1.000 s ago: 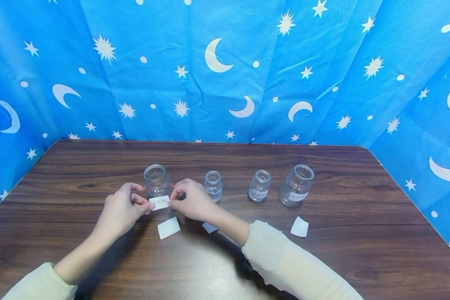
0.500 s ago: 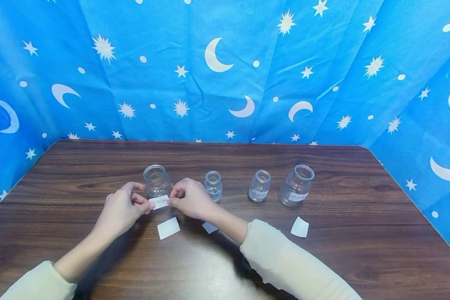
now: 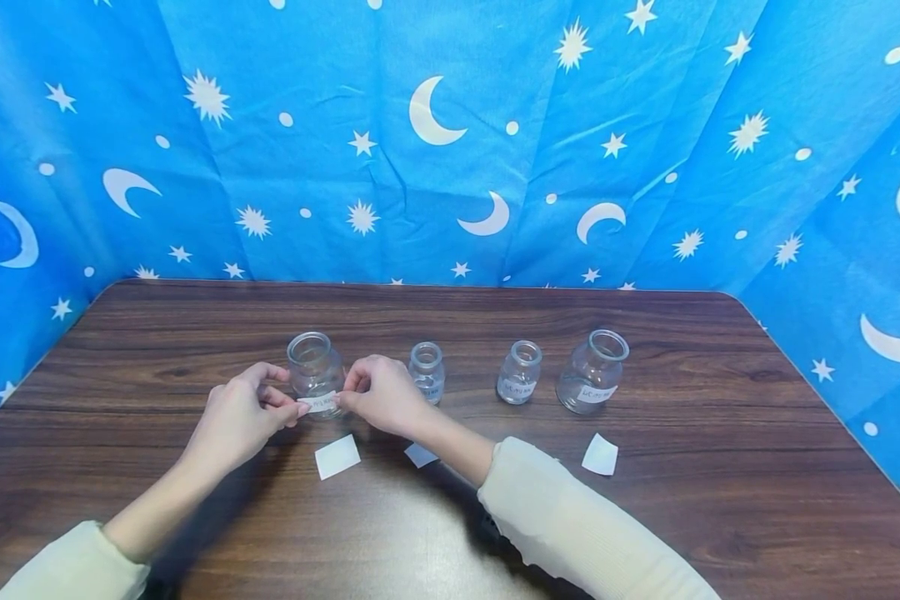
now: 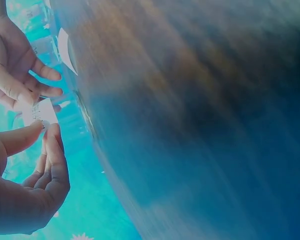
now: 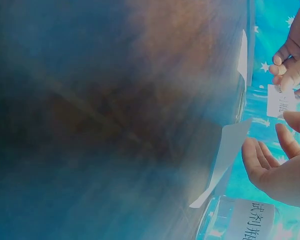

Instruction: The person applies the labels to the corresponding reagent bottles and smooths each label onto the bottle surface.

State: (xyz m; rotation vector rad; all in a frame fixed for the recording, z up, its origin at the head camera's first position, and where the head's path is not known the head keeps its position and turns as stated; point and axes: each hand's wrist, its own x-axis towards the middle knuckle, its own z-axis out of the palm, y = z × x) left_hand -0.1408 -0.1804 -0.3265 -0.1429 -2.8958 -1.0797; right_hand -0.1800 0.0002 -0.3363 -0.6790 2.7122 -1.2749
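Note:
A white paper label [image 3: 317,402] with handwritten characters is stretched between my two hands, against the front of the leftmost large glass jar [image 3: 313,367]. My left hand [image 3: 242,414] pinches the label's left end between thumb and index finger. At its right end, my right hand [image 3: 387,398] holds it with thumb and fingertip. In the left wrist view the label [image 4: 46,111] is tilted, its lower corner between left thumb and index finger. The right wrist view shows the characters on the label [image 5: 280,102] and both thumbs at its edges.
To the right stand a small labelled jar [image 3: 427,367], partly behind my right hand, another small labelled jar [image 3: 523,362] and a large labelled jar [image 3: 596,367]. White paper pieces lie in front: a left one [image 3: 337,457], a middle one [image 3: 421,455] and a right one [image 3: 600,455].
The label has moved slightly up and toward the jar, and it now lies against the lower front of the glass. Both hands keep their pinch and have shifted very little.

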